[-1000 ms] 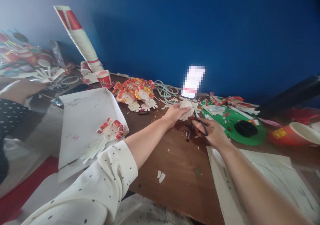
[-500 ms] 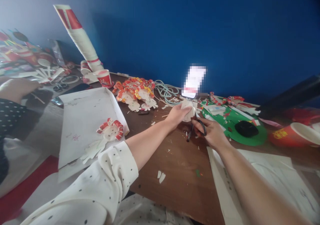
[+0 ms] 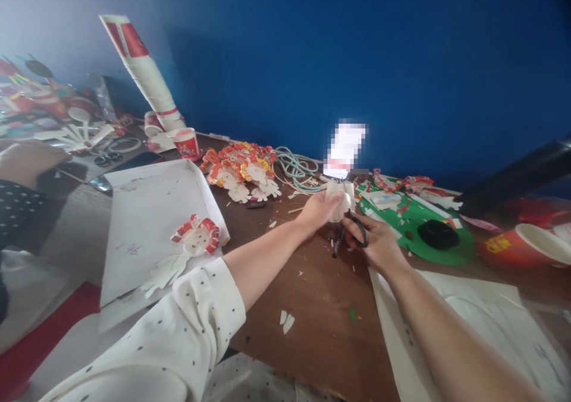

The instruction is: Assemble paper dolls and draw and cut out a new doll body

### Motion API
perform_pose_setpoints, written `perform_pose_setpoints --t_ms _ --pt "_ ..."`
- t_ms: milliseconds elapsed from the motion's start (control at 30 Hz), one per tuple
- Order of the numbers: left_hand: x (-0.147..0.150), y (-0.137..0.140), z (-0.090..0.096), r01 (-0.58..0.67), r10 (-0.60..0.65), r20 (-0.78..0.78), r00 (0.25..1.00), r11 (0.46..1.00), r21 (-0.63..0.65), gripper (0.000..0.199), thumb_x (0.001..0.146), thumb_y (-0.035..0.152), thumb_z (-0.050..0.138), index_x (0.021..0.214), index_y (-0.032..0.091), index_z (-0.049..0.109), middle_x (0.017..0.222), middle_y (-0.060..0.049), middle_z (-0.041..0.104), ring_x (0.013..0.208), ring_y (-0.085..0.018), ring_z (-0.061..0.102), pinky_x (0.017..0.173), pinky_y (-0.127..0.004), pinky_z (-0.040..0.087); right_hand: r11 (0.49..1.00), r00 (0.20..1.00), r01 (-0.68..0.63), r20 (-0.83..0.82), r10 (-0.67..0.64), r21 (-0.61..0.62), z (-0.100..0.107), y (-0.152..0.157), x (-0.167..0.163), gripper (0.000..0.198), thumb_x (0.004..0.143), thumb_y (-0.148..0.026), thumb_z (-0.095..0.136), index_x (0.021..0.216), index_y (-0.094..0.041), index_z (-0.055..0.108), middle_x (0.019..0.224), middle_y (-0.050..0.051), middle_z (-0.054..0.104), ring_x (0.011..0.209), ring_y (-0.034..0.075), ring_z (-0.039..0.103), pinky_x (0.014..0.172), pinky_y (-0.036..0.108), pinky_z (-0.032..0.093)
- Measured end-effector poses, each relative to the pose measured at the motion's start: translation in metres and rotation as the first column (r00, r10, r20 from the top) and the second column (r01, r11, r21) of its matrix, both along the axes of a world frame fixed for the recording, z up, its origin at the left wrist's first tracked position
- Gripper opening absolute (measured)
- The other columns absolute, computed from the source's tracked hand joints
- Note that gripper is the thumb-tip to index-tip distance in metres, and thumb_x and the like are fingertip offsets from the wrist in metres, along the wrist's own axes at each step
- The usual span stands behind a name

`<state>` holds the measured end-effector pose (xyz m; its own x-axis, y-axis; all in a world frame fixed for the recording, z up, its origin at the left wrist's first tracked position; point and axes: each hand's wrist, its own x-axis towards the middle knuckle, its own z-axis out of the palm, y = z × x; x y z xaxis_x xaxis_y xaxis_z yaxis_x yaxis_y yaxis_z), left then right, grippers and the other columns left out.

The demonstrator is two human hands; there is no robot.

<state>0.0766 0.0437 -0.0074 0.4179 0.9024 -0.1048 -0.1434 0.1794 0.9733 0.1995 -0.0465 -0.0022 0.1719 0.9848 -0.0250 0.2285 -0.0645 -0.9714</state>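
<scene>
My left hand [image 3: 320,213] pinches a small white paper piece [image 3: 335,198] above the brown table. Close beside it, my right hand [image 3: 373,238] grips a pair of dark-handled scissors [image 3: 362,231] by the finger loops. The scissor blades are at the paper's edge, largely covered by the paper and fingers, so I cannot tell how far apart they are. A dark pen-like stick [image 3: 338,244] lies just below my hands. White paper scraps [image 3: 288,322] are scattered on the table. A paper figure with a red-and-white curled rim [image 3: 195,240] lies to the left on a white box lid.
A phone with a lit, blurred screen [image 3: 344,149] stands behind my hands. Curly-haired paper figures [image 3: 243,170] are piled left of a coiled cable [image 3: 297,167]. Stacked paper cups [image 3: 149,75] lean by the wall. Green card [image 3: 414,235] and a red cup [image 3: 513,244] lie right. Another person's hand [image 3: 29,161] is at far left.
The paper piece has turned slightly in my left hand and shows more of its surface. Both hands stay close together, and the view has shifted a little.
</scene>
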Motion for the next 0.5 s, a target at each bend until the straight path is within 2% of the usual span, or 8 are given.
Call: perform_pose_setpoints --t_ms 267,500 --pt "-0.002 0.0009 -0.0029 0.072 -0.072 -0.027 0.997 0.997 0.017 0.034 0.084 0.044 0.059 0.077 0.013 0.07 0.075 -0.009 0.069 0.065 -0.015 0.06 0.061 -0.025 0.048 1.0 0.997 0.027 -0.076 -0.027 0.004 -0.0029 0.0003 -0.0004 0.037 0.072 -0.053 0.072 0.064 -0.02 0.057 0.053 -0.002 0.05 0.044 0.01 0.042 0.041 0.025 0.03" --pt "-0.0034 0.0032 -0.0058 0.072 -0.071 0.021 0.997 0.997 -0.027 0.031 0.081 0.043 0.065 0.075 0.013 0.071 0.072 -0.009 0.067 0.063 -0.014 0.059 0.062 -0.025 0.048 0.999 0.997 0.032 -0.076 -0.031 0.008 -0.0039 -0.0002 0.0003 0.032 0.074 -0.046 0.071 0.063 -0.019 0.058 0.052 -0.002 0.049 0.045 0.009 0.04 0.042 0.024 0.03"
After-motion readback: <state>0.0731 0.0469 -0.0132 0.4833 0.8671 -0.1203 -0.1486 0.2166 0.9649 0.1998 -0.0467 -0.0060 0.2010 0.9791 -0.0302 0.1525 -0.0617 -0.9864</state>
